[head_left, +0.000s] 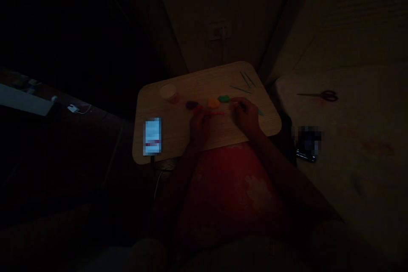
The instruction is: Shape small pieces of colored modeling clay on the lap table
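Observation:
The scene is very dark. My left hand (199, 126) rests on a small wooden lap table (178, 131), fingers curled by a red strip of clay (212, 112). My right hand (245, 114) is curled at the strip's right end, near a thin tool; what it grips is hard to make out. Just beyond the hands lie a dark purple lump (191, 105), an orange lump (213, 103) and a green lump (223, 98) in a row.
A lit phone (152, 136) lies at the table's left front. A small round tub (168, 92) stands at the back left, thin sticks (244, 83) at the back right. Scissors (320, 95) and a dark device (307, 144) lie on the bed to the right.

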Demonstrator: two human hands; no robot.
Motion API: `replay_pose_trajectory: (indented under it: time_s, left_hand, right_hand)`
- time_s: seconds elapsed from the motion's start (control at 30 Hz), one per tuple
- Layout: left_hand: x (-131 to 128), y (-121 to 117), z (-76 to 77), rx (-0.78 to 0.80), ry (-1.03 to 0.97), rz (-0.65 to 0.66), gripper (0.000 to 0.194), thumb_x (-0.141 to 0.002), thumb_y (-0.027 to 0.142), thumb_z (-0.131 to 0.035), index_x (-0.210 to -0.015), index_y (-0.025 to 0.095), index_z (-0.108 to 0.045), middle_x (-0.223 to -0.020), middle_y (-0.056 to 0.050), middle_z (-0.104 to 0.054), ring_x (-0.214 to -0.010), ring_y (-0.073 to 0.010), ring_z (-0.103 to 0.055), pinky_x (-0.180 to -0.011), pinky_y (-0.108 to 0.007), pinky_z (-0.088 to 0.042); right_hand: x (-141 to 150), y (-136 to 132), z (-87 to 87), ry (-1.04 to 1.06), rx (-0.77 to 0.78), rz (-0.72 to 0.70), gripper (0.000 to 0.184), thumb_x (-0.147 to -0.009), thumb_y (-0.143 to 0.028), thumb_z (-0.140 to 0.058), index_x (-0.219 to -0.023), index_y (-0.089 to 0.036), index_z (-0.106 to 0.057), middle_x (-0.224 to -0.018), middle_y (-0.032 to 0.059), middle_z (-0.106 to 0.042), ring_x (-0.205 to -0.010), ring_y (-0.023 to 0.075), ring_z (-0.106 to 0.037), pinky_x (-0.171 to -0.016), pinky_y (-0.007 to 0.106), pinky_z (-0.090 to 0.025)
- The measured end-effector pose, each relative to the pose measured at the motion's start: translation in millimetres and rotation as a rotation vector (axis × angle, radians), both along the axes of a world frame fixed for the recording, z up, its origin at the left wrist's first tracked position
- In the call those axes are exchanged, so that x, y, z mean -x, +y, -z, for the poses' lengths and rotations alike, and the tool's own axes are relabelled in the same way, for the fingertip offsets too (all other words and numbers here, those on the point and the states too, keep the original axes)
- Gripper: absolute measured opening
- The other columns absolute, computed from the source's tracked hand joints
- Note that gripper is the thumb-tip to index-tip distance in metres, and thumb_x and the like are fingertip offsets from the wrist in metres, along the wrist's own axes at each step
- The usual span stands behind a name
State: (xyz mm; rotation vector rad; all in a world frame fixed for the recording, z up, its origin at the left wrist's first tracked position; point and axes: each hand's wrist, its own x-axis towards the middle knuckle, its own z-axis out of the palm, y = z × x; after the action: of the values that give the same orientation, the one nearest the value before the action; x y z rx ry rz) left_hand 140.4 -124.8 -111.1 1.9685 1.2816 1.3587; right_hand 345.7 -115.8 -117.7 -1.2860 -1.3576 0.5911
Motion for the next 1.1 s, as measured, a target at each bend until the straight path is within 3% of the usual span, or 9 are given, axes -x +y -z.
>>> replay_pose_trajectory:
  time_s: [0.2,0.47,0.77,1.0,1.1]
  left_hand:
    - [0.5,0.5,1.8,-0.001,-0.004,-0.002,0.025,-0.103,0.032,-0.05,-0.089,0.022,-0.068,-0.092,-0.004,-0.071,-0.095,-0.0213,-0.067,-0.096,-0.039,-0.053]
    - [1.0,2.0,5.2,0.015,-0.008,-0.008,0.025,-0.102,0.032,-0.05,-0.091,0.022,-0.069,-0.092,-0.005,-0.071,-0.097,-0.0227,-0.066,-0.097,-0.04,-0.053]
    - [0.7,-0.7,0.3,0.004,0.006,-0.007,0.023,-0.102,0.029,-0.05,-0.09,0.022,-0.069,-0.092,-0.004,-0.071,-0.095,-0.0213,-0.067,-0.094,-0.037,-0.054]
    - [0.6,0.2,1.9,-0.008,-0.018,0.002,0.022,-0.102,0.029,-0.052,-0.091,0.022,-0.069,-0.094,-0.004,-0.072,-0.095,-0.0215,-0.067,-0.095,-0.038,-0.053]
    - [0.3,0.3,1.1,0.004,-0.008,-0.006,0.024,-0.102,0.031,-0.051,-0.089,0.022,-0.069,-0.092,-0.004,-0.071,-0.095,-0.0218,-0.067,-0.095,-0.038,-0.053]
  right_hand:
    - [1.4,0.7,3.1,0.036,0.019,-0.001,0.038,-0.098,-0.052,-0.055,-0.113,-0.021,-0.073,-0.095,0.0076,-0.077,-0.083,0.0227,-0.07,-0.077,0.036,-0.055]
    - [2.4,1.0,1.9,0.042,0.067,0.014,0.021,-0.09,-0.037,-0.063,-0.089,-0.019,-0.074,-0.08,0.0054,-0.075,-0.073,0.0196,-0.067,-0.07,0.032,-0.051]
    - [4.0,-0.7,-1.9,0.031,0.079,0.06,0.011,-0.081,-0.031,-0.07,-0.08,-0.02,-0.072,-0.079,0.0038,-0.074,-0.07,0.0182,-0.064,-0.067,0.031,-0.051]
    - [4.5,-1.5,-4.0,0.013,0.1,0.074,0.025,-0.084,-0.04,-0.073,-0.069,-0.02,-0.073,-0.066,0.0015,-0.069,-0.063,0.0178,-0.061,-0.062,0.031,-0.046]
    - [2.9,0.1,-2.3,0.02,0.072,0.059,0.024,-0.088,-0.038,-0.068,-0.075,-0.02,-0.077,-0.074,0.0037,-0.075,-0.07,0.0206,-0.067,-0.069,0.034,-0.05]
